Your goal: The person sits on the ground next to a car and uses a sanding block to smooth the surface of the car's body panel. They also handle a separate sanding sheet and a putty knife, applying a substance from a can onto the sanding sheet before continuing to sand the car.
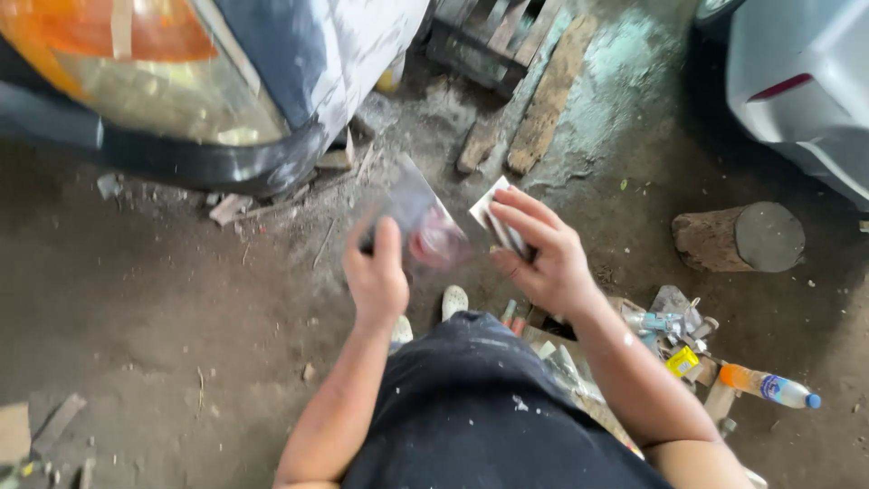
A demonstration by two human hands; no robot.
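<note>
My left hand (pixel 376 272) grips a flat metal spreader blade (pixel 416 213) smeared with pinkish filler at its lower edge (pixel 439 243); the blade is motion-blurred. My right hand (pixel 543 254) holds a small pale scraper card (pixel 496 213) pinched between fingers and thumb, right beside the blade. Both hands are in front of my dark trousers (pixel 471 407), above the dirt floor. My pale shoes (pixel 454 299) show below the hands.
A car front with an orange headlight and sanded white patch (pixel 272 63) stands at upper left. Another grey car (pixel 806 81) is at upper right. A log stump (pixel 738 240), wooden planks (pixel 548 95), and a clutter of tools and a plastic bottle (pixel 769 388) lie around.
</note>
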